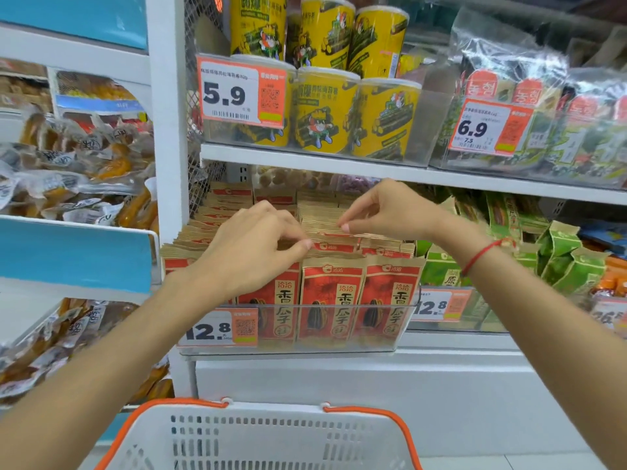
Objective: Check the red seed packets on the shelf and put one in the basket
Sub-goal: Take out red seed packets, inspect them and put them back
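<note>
Closest to me is the white basket (pixel 258 439) with the orange handle, sitting low right below the shelf, and as far as I can see into it there's nothing inside yet. Above it, both arms reach up to the clear tray (pixel 298 347) that holds the red seed packets (pixel 334 300), all standing upright in rows, long side vertical, packed front to back. The left hand (pixel 251 252) sits on top of the front-left row with fingers curled and the thumb pinching at a packet's top edge, though I can't tell if it really has a grip or is just flicking through. The right hand (pixel 383 208) is a bit further back over the middle rows, fingertips drawn narrow like it's pinching a top edge too. So the packets are directly under the fingers, tops pointing up, which I'd guess means a straight upward pull and then a drop down to the basket. Left hand looks nearer the front row, probably the easier grab. Further up, yellow cans (pixel 322 113) fill the upper shelf, green packets (pixel 570 259) off to the right.
</note>
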Motion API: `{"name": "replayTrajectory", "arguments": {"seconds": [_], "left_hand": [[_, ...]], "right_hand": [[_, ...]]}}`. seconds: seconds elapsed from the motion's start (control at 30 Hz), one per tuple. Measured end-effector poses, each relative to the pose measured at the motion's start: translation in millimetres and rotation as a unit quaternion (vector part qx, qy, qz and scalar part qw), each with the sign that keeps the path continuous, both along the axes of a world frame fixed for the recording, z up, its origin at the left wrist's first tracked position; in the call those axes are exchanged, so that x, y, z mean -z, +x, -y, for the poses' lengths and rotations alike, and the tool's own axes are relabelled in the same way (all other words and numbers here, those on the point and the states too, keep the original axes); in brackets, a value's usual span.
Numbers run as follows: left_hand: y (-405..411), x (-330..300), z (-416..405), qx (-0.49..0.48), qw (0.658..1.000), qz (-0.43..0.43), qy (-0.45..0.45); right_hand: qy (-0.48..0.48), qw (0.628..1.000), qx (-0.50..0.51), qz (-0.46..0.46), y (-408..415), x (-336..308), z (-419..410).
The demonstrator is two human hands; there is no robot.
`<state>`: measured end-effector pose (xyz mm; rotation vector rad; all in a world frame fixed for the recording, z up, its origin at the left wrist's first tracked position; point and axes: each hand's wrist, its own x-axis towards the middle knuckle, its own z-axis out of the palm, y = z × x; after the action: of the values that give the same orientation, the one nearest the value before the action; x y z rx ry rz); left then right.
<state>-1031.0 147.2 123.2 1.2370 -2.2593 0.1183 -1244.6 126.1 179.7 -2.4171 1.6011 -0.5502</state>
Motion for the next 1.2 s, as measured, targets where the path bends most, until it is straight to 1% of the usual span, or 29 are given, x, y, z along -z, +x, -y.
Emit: {"name": "replayTrajectory", "arguments": {"seconds": [0.03,0.1,0.17,0.27,0.33,0.4,0.47,0.63,0.7,0.8,0.87,0.97,1.07,1.13,1.2], "left_hand": [[-0.1,0.9,-1.0,-0.004,1.0,-0.006,-0.008],[-0.3,1.8,-3.3,-0.012,1.0,-0.012,-0.009],[-0.4,2.5,-4.1,-0.014,1.0,-0.014,0.006],[-0.4,2.3,-3.7,-0.013,1.0,-0.012,0.011],[-0.7,1.6,-3.5,-0.014,1.0,0.0,0.002],[-1.6,1.9,-3.2,-0.021,1.0,0.009,0.0],[-2.7,3.5,-3.0,-0.033,0.999,0.001,-0.001],[-5.0,3.9,-3.7,-0.043,0.998,-0.035,0.017],[-5.8,4.3,-3.6,-0.048,0.997,-0.064,0.019],[-13.1,3.7,-7.3,-0.055,0.986,-0.154,0.019],[-19.2,0.0,-11.1,-0.016,0.975,-0.218,0.041],[-25.4,-7.7,-16.8,0.057,0.961,-0.268,0.04],[-25.2,-16.5,-27.5,0.087,0.94,-0.33,0.027],[-25.9,-24.0,-38.0,0.104,0.927,-0.359,0.024],[-27.1,-30.3,-50.6,0.127,0.914,-0.385,0.035]], "right_hand": [[-0.006,0.999,0.014,-0.029,-0.3,4.2,1.7],[0.016,0.996,0.026,-0.085,1.3,11.9,5.7],[0.026,0.995,0.038,-0.091,3.3,15.9,11.2],[-0.003,0.996,0.035,-0.086,3.6,20.0,15.9],[-0.046,0.998,0.035,-0.036,0.1,25.0,13.5],[-0.104,0.991,0.057,0.062,-5.7,32.0,8.9],[-0.144,0.977,0.068,0.145,-7.7,38.9,5.7],[-0.214,0.933,0.041,0.287,-3.7,37.4,0.1],[-0.251,0.915,0.027,0.314,-0.8,31.7,-8.1],[-0.299,0.897,0.004,0.326,4.6,24.1,-24.8],[-0.317,0.891,-0.023,0.324,8.9,18.9,-38.3],[-0.314,0.894,-0.066,0.314,15.0,10.2,-57.0],[-0.326,0.887,-0.085,0.315,19.2,-2.6,-70.4],[-0.297,0.884,-0.074,0.352,19.7,-12.7,-78.7],[-0.24,0.894,-0.031,0.378,19.0,-17.5,-85.0]]}}
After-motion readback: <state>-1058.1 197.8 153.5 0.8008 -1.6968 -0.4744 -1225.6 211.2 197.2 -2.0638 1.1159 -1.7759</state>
